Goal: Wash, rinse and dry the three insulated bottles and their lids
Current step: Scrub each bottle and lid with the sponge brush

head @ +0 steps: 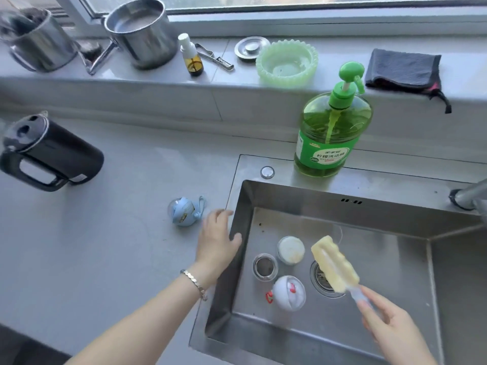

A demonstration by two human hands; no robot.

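Three insulated bottles stand upright in the steel sink point(369, 214), seen from above. One has a foamy white opening point(291, 250). Another shows a dark open mouth point(265, 267). The third wears a white lid with red parts point(288, 293). A light blue lid point(184, 211) with a strap lies on the counter left of the sink. My right hand point(387, 318) grips the clear handle of a yellow sponge brush point(334, 264), held over the drain. My left hand point(217, 237) hovers open above the sink's left rim, near the blue lid, holding nothing.
A green dish soap pump bottle point(332, 133) stands behind the sink. The faucet base point(466, 196) is at the right edge. A black kettle point(52, 154) sits on the left counter. The windowsill holds steel pots, a small spray bottle, a green bowl point(287, 63) and a dark cloth point(404, 69).
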